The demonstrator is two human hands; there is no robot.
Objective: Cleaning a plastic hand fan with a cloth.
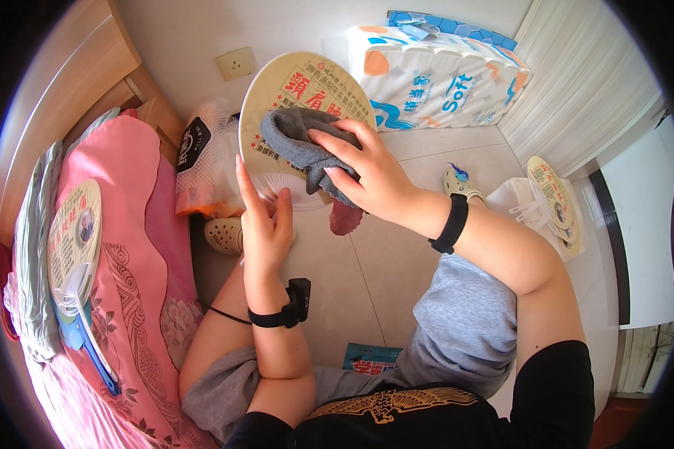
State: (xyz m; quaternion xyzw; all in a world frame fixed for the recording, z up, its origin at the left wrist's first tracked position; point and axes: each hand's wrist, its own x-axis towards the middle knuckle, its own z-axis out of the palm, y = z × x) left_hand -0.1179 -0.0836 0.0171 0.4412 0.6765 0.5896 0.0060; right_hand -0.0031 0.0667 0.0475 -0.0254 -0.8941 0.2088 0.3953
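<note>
My left hand holds a round printed hand fan upright by its lower end, near the white plastic ribs; its index finger points up along the fan's edge. The handle is mostly hidden. In my right hand is a bunched dark grey cloth, pressed against the fan's printed face. A dark red, ragged-edged piece hangs below the cloth; whether it is part of the cloth I cannot tell.
More fans lie on a white bag at the right. Other fans rest on the pink bedding at the left. Toilet paper packs and a plastic bag stand by the wall. A teal printed packet lies on the floor.
</note>
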